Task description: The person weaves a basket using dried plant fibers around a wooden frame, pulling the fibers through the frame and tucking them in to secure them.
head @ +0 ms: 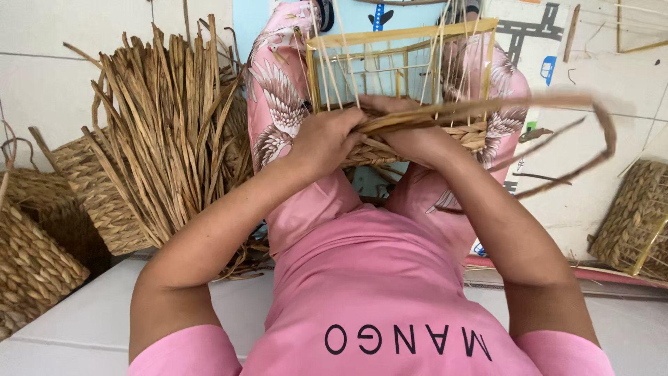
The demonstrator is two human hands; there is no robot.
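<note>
2 bare hands work at a half-made basket [410, 104] that rests on the person's lap, between knees clad in pink trousers with a white bird print [275, 97]. The basket has a yellow frame of thin bars [403, 33] standing up from a woven band of dried straw [445, 132] at its base, with pale thin stakes rising through it. The left hand [327, 139] has its grip closed on the near left edge of the woven band, fingers curled over the straw. The right hand [414, 136] lies just beside it on the same band, its grip clamped on a long flat straw strand [529, 104]; that strand runs out to the right, blurred, and loops back at its far end. Both forearms reach forward from a pink shirt with dark lettering.

To the left stands a thick bundle of dried straw stalks [167, 132], upright and fanned, touching the left knee. Further left sit 2 finished woven baskets [35, 257], one behind the other. At the right edge lies 1 more woven basket [637, 216] with a yellow bar across it. The floor [69, 76] is of pale tiles, with a printed mat [550, 56] beyond the right knee
</note>
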